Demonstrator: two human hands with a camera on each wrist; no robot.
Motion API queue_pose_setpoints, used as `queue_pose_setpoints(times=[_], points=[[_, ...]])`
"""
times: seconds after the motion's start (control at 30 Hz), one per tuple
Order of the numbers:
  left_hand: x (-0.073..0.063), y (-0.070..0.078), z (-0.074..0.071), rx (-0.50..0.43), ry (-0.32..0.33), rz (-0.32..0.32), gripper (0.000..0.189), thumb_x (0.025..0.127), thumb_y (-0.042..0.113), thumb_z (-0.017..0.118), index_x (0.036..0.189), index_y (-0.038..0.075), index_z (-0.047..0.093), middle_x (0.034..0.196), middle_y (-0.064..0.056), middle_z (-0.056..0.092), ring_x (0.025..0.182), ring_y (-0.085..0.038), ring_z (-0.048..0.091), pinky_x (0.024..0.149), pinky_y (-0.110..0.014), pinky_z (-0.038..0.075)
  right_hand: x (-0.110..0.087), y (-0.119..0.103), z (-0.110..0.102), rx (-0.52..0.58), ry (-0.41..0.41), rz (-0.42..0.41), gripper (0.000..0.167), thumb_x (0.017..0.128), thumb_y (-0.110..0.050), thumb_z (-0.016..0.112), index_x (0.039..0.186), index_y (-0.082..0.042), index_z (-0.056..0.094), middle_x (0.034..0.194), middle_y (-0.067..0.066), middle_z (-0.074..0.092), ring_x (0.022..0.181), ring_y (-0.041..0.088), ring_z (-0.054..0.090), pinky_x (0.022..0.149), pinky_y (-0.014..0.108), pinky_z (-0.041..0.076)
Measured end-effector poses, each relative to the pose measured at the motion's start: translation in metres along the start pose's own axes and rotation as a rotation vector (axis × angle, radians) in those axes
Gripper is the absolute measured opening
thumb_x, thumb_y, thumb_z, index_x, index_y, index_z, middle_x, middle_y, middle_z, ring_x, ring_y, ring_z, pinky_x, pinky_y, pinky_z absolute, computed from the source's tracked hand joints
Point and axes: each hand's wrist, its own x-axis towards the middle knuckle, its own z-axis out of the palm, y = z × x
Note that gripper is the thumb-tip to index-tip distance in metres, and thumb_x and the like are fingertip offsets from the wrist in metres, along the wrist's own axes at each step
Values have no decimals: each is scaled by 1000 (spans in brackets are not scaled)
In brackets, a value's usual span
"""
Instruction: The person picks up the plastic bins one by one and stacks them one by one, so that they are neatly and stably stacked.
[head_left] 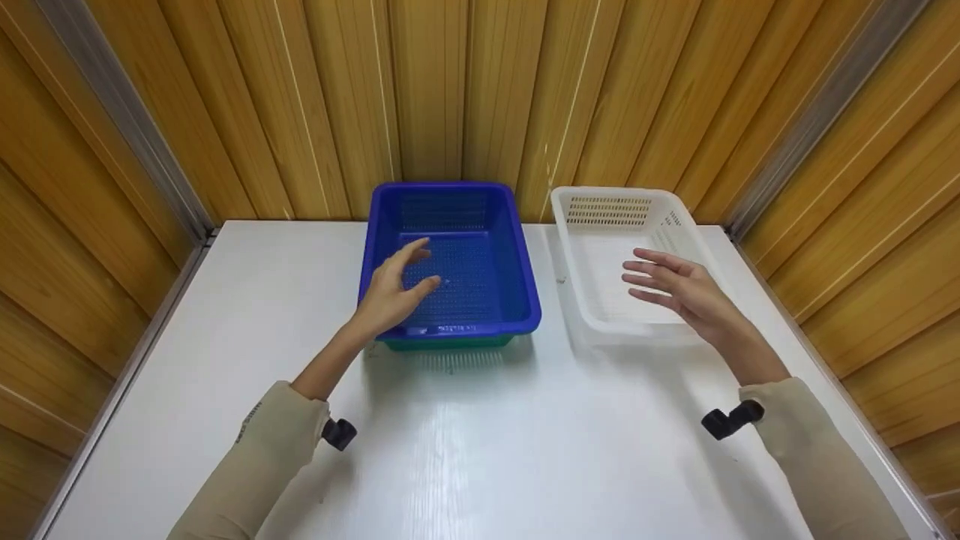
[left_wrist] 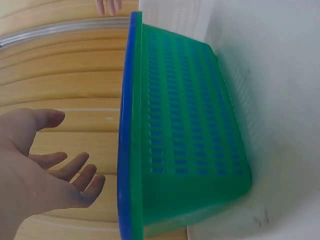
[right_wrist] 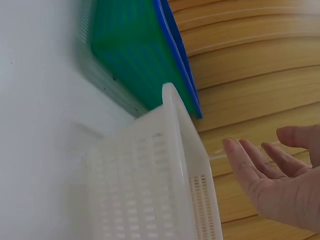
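Note:
A blue plastic basket (head_left: 529, 300) sits nested in a green basket (head_left: 450, 343) toward the back of the white table. My left hand (head_left: 394, 292) hovers over the blue basket's left side, fingers spread and slightly bent, holding nothing. In the left wrist view that hand (left_wrist: 45, 170) is above the blue rim, apart from it. To the right stands a white slotted basket (head_left: 577, 300). Over its right part is my right hand (head_left: 686, 289), fingers loosely extended with nothing in them. The right wrist view shows this hand (right_wrist: 280, 175) above the white basket's rim (right_wrist: 177, 160).
Wood-look panels (head_left: 427, 90) close off the back and both sides, with metal posts (head_left: 142, 127) at the corners. The white table (head_left: 465, 450) stretches forward from the baskets. A small black mount (head_left: 339, 433) sticks out from each sleeve cuff.

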Motion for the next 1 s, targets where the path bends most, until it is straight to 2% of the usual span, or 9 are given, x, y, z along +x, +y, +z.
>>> queue_pose_setpoints(times=[0.1, 0.27, 0.5, 0.73, 0.9, 1.0], points=[[5, 6, 16, -57, -33, -12, 61, 100, 17, 64, 156, 8, 40, 150, -18, 54, 142, -34, 48, 116, -54, 42, -8, -3, -20, 48, 21, -5, 25, 107, -12, 52, 131, -15, 59, 121, -2, 75, 115, 16, 72, 96, 31, 59], [13, 18, 44, -142, -114, -42, 57, 102, 18, 62, 156, 13, 41, 149, -15, 55, 140, -31, 51, 116, -51, 43, -21, -6, -50, 108, 69, 6, 27, 106, -7, 53, 127, -18, 65, 119, -1, 76, 111, 15, 74, 94, 29, 59], [24, 35, 87, -197, -252, -12, 57, 103, 17, 61, 155, 10, 40, 149, -17, 55, 137, -33, 54, 115, -47, 46, -38, -3, -87, 284, 100, -11, 33, 106, 3, 45, 121, -11, 71, 115, 7, 77, 105, 20, 76, 92, 31, 61], [28, 49, 126, -222, -334, 29, 57, 99, 13, 63, 152, 6, 45, 142, -20, 59, 129, -32, 59, 109, -40, 52, -44, 8, -107, 307, 188, 14, 30, 106, -2, 48, 115, -14, 74, 111, 4, 79, 101, 19, 77, 89, 29, 61], [32, 58, 152, -249, -388, -5, 60, 98, 12, 64, 154, 7, 42, 150, -20, 51, 137, -34, 54, 114, -40, 48, -54, 19, -124, 345, 217, -23, 34, 107, 0, 45, 114, -12, 75, 109, 5, 79, 102, 20, 77, 88, 29, 61], [34, 62, 165, -258, -414, -6, 63, 99, 12, 63, 157, 7, 37, 159, -18, 41, 146, -35, 44, 120, -42, 41, -61, 23, -132, 365, 234, -49, 35, 107, 1, 44, 114, -10, 75, 109, 6, 79, 102, 20, 77, 88, 29, 62]])
